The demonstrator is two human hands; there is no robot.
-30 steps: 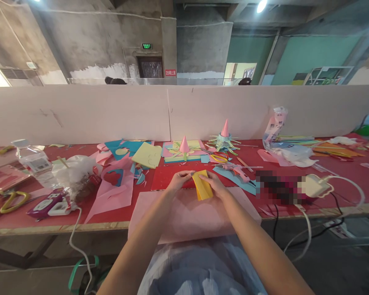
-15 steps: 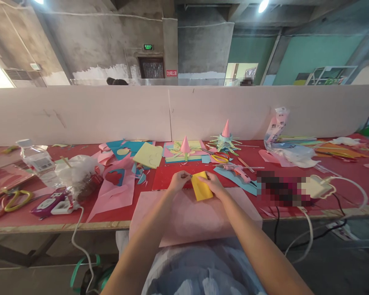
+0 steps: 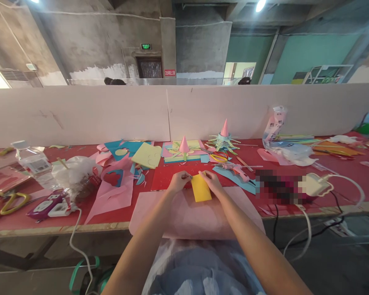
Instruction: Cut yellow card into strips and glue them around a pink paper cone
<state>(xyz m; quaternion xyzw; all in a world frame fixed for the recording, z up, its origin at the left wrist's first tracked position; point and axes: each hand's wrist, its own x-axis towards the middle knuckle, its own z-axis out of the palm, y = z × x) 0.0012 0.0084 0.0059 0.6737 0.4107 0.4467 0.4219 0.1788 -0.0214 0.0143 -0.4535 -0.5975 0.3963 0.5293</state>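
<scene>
You have the yellow paper (image 3: pixel 201 189) in front of you at the middle of the table (image 3: pixel 332 196), over the pink sheet (image 3: pixel 184 219) that juts past the front edge; whether its lower end touches that sheet, you cannot tell from here. Your right hand (image 3: pixel 213 181) pinches the paper at its upper right corner, thumb and fingers closed on it. Your left hand (image 3: pixel 180 181) is at the upper left corner, fingertips drawn together; it is too small to tell whether they grip the paper or only come close. Your hands are apart, with the paper between them. Just beyond lies a glossy red sheet (image 3: pixel 166 174), and behind that a pink cone (image 3: pixel 184 145) stands on a stack of coloured paper (image 3: pixel 191 159). Right of it stands a second pink cone (image 3: pixel 224 129) with a blue base and pale green strips around it, scissors (image 3: pixel 219 157) near its foot. Closer to your right hand, a pink glue gun (image 3: pixel 241 174) lies by a blue paper piece (image 3: pixel 249 187). On your left are a cut pink sheet (image 3: pixel 113 196), a pale yellow sheet (image 3: pixel 146 155) and, farther out, a clear bottle (image 3: pixel 33 160). A pale panel (image 3: pixel 110 110) closes off the far side.
</scene>
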